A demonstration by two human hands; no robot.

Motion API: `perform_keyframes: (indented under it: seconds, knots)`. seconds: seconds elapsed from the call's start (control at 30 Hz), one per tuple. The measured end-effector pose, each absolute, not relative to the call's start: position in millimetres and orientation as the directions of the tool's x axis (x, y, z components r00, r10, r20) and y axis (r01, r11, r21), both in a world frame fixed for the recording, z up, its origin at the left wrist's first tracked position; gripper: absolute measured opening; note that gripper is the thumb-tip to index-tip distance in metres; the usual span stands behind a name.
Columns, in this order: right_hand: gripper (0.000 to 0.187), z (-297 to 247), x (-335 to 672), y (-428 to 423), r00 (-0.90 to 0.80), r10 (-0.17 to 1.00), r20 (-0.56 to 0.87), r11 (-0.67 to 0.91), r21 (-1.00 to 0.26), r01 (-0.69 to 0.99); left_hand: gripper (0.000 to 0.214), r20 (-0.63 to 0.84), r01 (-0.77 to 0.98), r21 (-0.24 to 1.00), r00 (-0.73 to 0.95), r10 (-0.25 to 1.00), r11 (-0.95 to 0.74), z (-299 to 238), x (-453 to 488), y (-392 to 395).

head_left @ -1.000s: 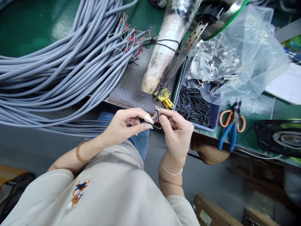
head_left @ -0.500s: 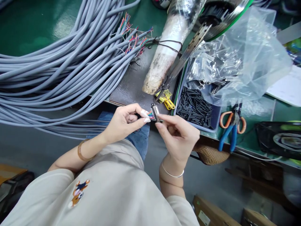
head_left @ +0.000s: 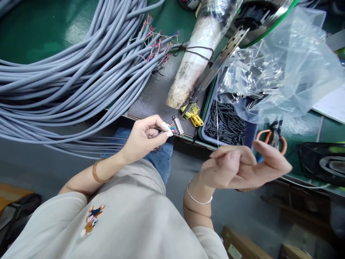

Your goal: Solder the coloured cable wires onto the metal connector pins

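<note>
One green tabletop (head_left: 27, 45) carries one bundle of grey cables (head_left: 81, 79). One box (head_left: 249, 246) shows one label (head_left: 234, 251) (unreadably small). The right hand (head_left: 239, 167), half-curled near the pliers (head_left: 276, 133), may hold something; I cannot tell. The left hand (head_left: 147, 138) pinches coloured wires (head_left: 171, 128) behind one plug (head_left: 177, 126), by the tabletop's edge.

Head-worn view, forward and down
</note>
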State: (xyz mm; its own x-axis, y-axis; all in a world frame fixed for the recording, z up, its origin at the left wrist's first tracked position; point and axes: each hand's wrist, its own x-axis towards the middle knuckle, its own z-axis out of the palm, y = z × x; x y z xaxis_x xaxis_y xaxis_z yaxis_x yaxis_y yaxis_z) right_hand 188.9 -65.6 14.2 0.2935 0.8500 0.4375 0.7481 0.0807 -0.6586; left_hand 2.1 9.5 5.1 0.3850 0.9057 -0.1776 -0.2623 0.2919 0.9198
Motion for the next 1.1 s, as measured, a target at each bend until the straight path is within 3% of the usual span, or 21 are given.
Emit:
perform_keyframes:
  seconds: [0.17, 0.3, 0.37, 0.57, 0.67, 0.93, 1.1]
  knots:
    - [0.027, 9.4, 179.0, -65.3, 0.318, 0.799, 0.510, 0.123, -0.657, 0.744, 0.021, -0.184, -0.260, 0.918, 0.393, 0.901, 0.300, 4.9, 2.0, 8.9]
    - [0.021, 5.2, 172.5, -60.4, 0.358, 0.600, 0.715, 0.311, -0.621, 0.720, 0.023, -0.179, -0.273, 0.914, 0.394, 0.902, 0.301, 6.0, 2.9, 10.2]
    - [0.025, 2.8, 170.1, -56.5, 0.377, 0.546, 0.748, 0.379, -0.622, 0.685, 0.026, -0.180, -0.292, 0.905, 0.394, 0.901, 0.308, 7.0, 3.3, 11.7]
    - [0.010, -0.6, 165.2, -53.9, 0.343, 0.796, 0.498, 0.224, -0.770, 0.597, 0.029, -0.177, -0.296, 0.904, 0.401, 0.899, 0.310, 7.5, 3.7, 17.8]
    - [0.005, -0.7, 161.4, -52.3, 0.310, 0.867, 0.391, 0.186, -0.830, 0.526, 0.032, -0.171, -0.283, 0.913, 0.391, 0.904, 0.295, 6.1, 5.4, 20.5]
    - [0.008, -0.6, 158.8, -38.4, 0.307, 0.815, 0.491, 0.252, -0.778, 0.575, 0.022, -0.050, -0.239, 0.965, 0.247, 0.968, 0.111, 8.0, 16.0, 23.5]
    - [0.009, 1.8, 161.4, -30.4, 0.317, 0.816, 0.484, 0.247, -0.787, 0.566, 0.028, -0.067, -0.260, 0.956, 0.259, 0.964, 0.136, 11.2, 16.7, 29.3]
